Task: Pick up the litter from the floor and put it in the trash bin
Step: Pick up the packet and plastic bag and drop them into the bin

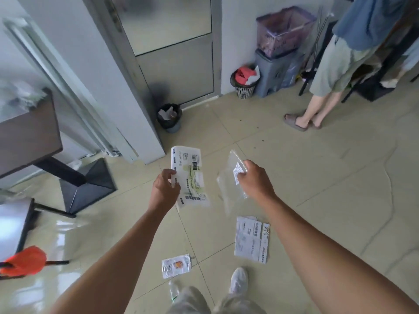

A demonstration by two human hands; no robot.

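Litter in both hands: the left hand (164,189) pinches a white printed wrapper (191,175) by its edge, and the right hand (256,180) grips a clear plastic bag (229,193) at its small white label, both held up above the floor (317,177). Down on the tiles, just ahead of the person's white shoe (239,281), lies a flat white printed packet (251,240). A small sachet (176,266) with an orange picture lies near it to the left, and a clear bottle (174,291) sits beside the trouser leg, partly hidden. The trash bin (170,117), black-lined with paper in it, stands at the floor's far edge against the door frame, well apart from the hands. A mesh bin (244,82) with red stuff in it stands in the far corner, near another person (328,64) in sandals.
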